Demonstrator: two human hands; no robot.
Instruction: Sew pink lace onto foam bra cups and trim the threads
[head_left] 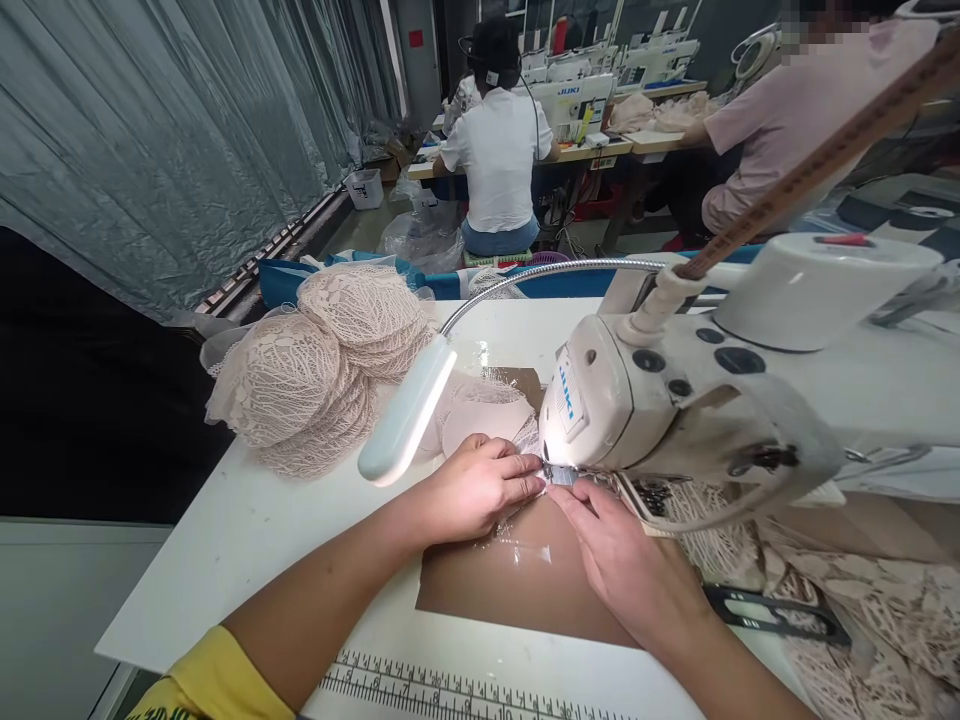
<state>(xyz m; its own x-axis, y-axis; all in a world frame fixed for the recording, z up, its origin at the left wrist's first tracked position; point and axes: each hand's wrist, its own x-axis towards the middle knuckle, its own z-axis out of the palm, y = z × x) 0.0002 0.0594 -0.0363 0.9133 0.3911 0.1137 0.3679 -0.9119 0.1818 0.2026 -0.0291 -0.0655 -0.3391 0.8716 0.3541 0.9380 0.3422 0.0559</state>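
A beige lace bra cup [487, 415] lies under the head of a white sewing machine [600, 400], its smooth inner side facing up. My left hand [487, 485] rests on the cup's near edge, fingers together and pressing the lace close to the presser foot [561, 474]. From the other side, my right hand [619, 545] pinches the edge just in front of the foot, thumb and index finger drawn together. The fingertips of both hands almost meet there. The bit of lace between them is small and partly hidden by the fingers.
Stacked lace cups [300, 370] sit left on the white table [247, 560]. A lamp [409, 410] arches over the work. Brown sheet [495, 580] covers the machine bed; a printed ruler [450, 690] runs along the front. More lace [870, 590] lies right. Two people sit at machines beyond.
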